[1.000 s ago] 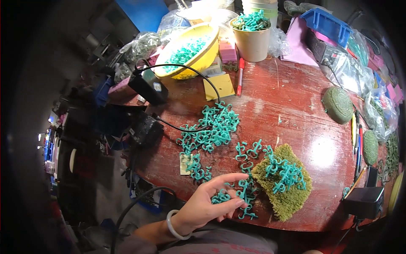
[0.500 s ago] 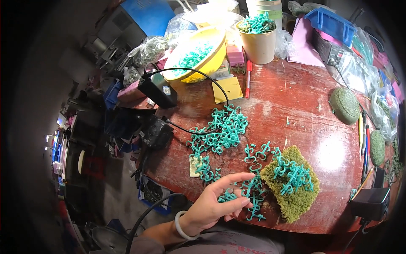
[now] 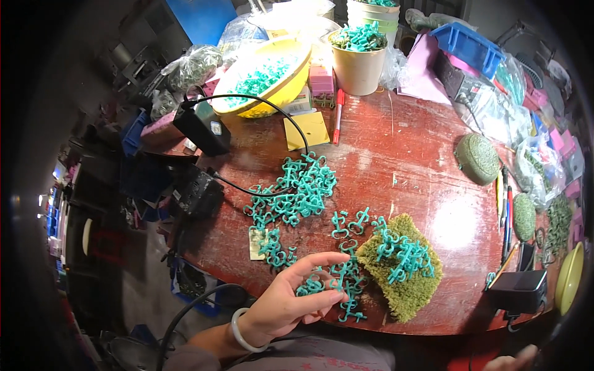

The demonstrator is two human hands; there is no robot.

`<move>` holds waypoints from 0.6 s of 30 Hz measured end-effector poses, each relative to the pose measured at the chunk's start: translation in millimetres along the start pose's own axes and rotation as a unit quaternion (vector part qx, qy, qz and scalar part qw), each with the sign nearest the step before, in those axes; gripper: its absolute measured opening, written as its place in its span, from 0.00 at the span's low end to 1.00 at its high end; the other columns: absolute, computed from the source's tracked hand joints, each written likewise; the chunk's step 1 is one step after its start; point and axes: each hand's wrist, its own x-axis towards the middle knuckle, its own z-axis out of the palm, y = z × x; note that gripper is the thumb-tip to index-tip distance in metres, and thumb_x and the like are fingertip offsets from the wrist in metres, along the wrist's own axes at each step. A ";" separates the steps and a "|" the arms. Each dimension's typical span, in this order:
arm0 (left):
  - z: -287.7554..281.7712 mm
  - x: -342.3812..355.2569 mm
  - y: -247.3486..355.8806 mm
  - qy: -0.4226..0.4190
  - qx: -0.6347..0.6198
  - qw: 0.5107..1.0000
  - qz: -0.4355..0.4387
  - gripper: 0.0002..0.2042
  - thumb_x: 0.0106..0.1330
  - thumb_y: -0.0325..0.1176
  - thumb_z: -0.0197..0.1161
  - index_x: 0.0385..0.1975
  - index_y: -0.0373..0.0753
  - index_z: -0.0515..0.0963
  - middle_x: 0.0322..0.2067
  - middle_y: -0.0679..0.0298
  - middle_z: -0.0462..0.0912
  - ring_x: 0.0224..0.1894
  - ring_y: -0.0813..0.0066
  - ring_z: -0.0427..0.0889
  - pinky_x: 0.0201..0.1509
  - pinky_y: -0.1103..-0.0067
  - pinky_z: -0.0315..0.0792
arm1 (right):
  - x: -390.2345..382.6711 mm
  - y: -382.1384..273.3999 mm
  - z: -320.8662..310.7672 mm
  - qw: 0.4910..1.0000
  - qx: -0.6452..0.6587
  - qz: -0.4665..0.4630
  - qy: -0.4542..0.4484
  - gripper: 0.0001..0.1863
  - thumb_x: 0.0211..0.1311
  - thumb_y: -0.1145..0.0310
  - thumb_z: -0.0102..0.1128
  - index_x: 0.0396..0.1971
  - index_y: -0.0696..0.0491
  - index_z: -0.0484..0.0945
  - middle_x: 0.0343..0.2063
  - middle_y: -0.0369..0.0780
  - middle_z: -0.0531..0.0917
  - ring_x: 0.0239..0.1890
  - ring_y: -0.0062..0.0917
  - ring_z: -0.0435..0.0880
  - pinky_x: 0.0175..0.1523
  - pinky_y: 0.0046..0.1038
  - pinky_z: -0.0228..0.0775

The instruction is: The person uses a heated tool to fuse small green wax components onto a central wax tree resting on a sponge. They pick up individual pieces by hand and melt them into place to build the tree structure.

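My left hand (image 3: 298, 290), with a pale bangle (image 3: 243, 328), hovers at the table's near edge with thumb and index finger apart among loose teal plastic pieces (image 3: 349, 309); whether it touches any is unclear. Just right of it, a fuzzy olive mat (image 3: 405, 294) carries more teal pieces (image 3: 408, 256). A larger teal heap (image 3: 306, 185) lies beyond, crossed by a black cable. My right hand (image 3: 516, 362) shows partly at the lower right edge, low beside the table, its fingers too blurred to read.
Red wooden table (image 3: 396, 142) holds a yellow bowl (image 3: 291, 80) and cream bucket (image 3: 359, 71) of teal pieces, black adapters (image 3: 201, 130), yellow card (image 3: 306, 136), red pen (image 3: 338, 117), green oval blocks (image 3: 476, 161), pens (image 3: 504, 210), black box (image 3: 516, 290), blue tray (image 3: 464, 46) and plastic bags.
My right hand has come further into view at the lower right. My left hand keeps much the same pose among the pieces. The whole view has shifted slightly.
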 end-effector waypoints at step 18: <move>-13.7 4.6 5.2 -0.042 0.060 0.995 0.075 0.22 0.60 0.19 0.61 0.56 0.35 0.68 0.39 0.58 0.76 0.30 0.80 0.78 0.23 0.89 0.68 | 28.2 105.3 4.6 0.591 -0.791 -0.070 0.141 0.09 0.63 0.65 0.59 0.32 0.57 0.76 0.25 0.45 0.77 0.25 0.40 0.78 0.30 0.34 0.69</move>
